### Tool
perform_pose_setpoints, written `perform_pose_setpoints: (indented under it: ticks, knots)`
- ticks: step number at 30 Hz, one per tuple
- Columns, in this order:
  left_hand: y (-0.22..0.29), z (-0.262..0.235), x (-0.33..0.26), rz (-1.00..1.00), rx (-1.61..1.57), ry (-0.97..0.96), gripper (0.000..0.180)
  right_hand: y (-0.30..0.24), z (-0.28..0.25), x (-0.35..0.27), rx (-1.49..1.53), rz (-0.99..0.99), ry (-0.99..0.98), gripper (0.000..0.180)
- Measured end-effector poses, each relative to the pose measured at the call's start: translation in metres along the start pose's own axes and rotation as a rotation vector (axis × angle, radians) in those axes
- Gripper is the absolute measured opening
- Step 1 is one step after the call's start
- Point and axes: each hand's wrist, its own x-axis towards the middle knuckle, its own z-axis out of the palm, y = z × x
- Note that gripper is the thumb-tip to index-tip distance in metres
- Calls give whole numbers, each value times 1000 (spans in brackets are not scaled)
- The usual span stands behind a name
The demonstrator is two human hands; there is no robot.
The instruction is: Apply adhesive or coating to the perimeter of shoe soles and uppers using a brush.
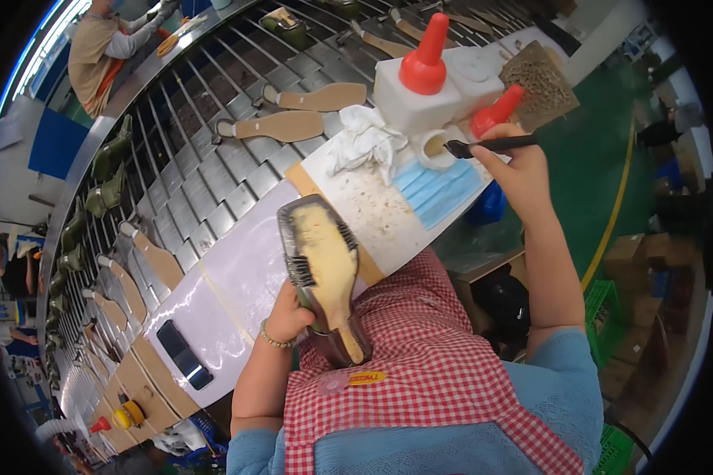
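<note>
My left hand [289,317] is wrapped around the side of a dark lasted shoe [325,253], held bottom up over my apron and the bench edge. Its underside is pale yellow, with dark bristly or pleated edges along the forepart. Between the fingers and thumb of my right hand [519,170] is a black-handled brush [499,144]. The brush tip is at the right rim of a small white jar [421,158], whose contents look pale. Beside the jar stands a white square container with a red cone nozzle [428,59]. A second red nozzle [499,111] is right behind my fingers.
A crumpled white cloth [366,142] and a blue face mask [436,190] lie on the board. Beyond runs a slatted metal conveyor [174,174] carrying insole-shaped pieces [281,125] and green shoes [107,194]. A phone [184,354] rests at left. Another person [99,55] stands across the conveyor.
</note>
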Motion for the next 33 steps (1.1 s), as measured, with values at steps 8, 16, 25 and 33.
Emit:
perform_pose_setpoints:
  ticks: [8, 16, 25, 33]
  knots:
    - [-28, -41, -12, 48, -98, 126, 117, 39, 25, 26, -219, -19, -112, 23]
    - [-22, -33, -13, 44, -92, 168, 118, 57, 17, 27, 19, 120, -150, 17]
    - [3, -15, -1, 79, -72, 155, 118, 88, 22, 8, 1098, 821, 19, 25]
    - [2, -18, -1, 79, -168, 181, 120, 119, 40, 10, 1390, 948, 11, 24]
